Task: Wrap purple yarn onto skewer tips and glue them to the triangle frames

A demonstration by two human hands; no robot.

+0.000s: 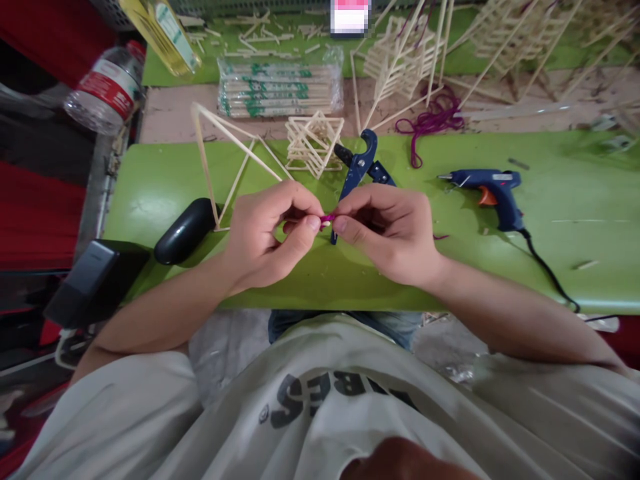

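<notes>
Green table; cord between fingers

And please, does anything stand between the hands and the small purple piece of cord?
Nothing visible does: the left hand and right hand both pinch the purple cord directly. The blue tool lies on the green table, partly hidden by the right hand, not between hands and cord.

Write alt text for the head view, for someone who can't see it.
A person's left hand and right hand pinch purple cord over a green table. Near them lie a stick lattice and blue cutter, with a glue gun to the right.
</notes>
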